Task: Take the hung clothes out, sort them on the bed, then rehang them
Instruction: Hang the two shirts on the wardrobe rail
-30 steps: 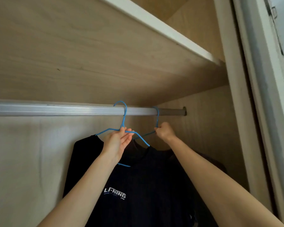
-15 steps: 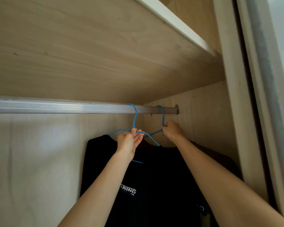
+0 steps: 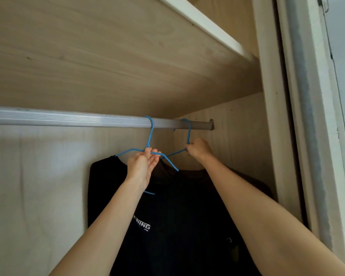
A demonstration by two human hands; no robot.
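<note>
Two blue wire hangers hook over the silver closet rail point(image 3: 68, 120). The left blue hanger point(image 3: 150, 134) carries a black T-shirt point(image 3: 167, 206) with white lettering on the chest. My left hand point(image 3: 142, 166) pinches this hanger at the base of its neck. The right blue hanger point(image 3: 188, 130) sits close to the rail's end bracket and holds a second dark garment point(image 3: 247, 182), mostly hidden behind the first shirt. My right hand point(image 3: 198, 149) grips the neck of that hanger.
A pale wooden shelf point(image 3: 127, 66) runs just above the rail. The wardrobe's right side panel point(image 3: 237, 136) is right beside my right hand, with the white door frame point(image 3: 307, 136) further right. The left length of the rail carries no hangers.
Both hangers and both hands have shifted right along the rail toward the end bracket. The grips are unchanged.
</note>
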